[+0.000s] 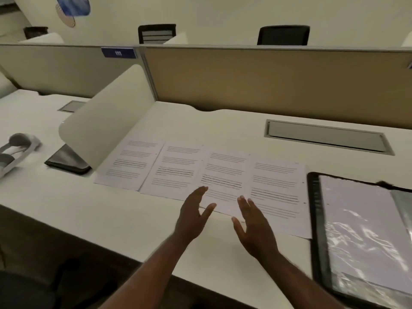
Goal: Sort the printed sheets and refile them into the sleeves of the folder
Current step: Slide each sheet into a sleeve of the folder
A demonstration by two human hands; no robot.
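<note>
Four printed sheets lie side by side in a row on the white tabletop (pixel 111 210), overlapping at their edges and running from far left toward near right. First sheet (pixel 129 163) sits furthest left, its upper left corner tucked under the curved white divider (pixel 104 121). Second sheet (pixel 176 170) overlaps it. Third sheet (pixel 225 177) is in the middle of the reach. Fourth sheet (pixel 278 192) is nearest the folder, its right edge just beside the folder's black spine. All carry blocks of printed lines; text too blurred to read.

Folder (pixel 316 219) lies open at the right edge of the tabletop, black cover, with a clear plastic sleeve (pixel 365 237) facing up, glare across it. A pale page shows through the sleeve.

Left hand (pixel 194 217) is spread, fingers straight and parted, holding nothing; its fingertips are over the near edge of the third sheet. Contact with the paper cannot be told. Right hand (pixel 254 226) is likewise flat and empty, fingers straight, over the near corner where the third and fourth sheets meet. Both forearms come in from the lower frame.

Left of the divider: a dark flat case (pixel 66 161) on the neighbouring tabletop, partly under the divider, and a grey and white device (pixel 15 150) at the far left edge. A metal cable hatch (pixel 325 137) is set into the tabletop beyond the sheets. Tan partition (pixel 267 81) behind, two black chairs (pixel 283 34) past it.
</note>
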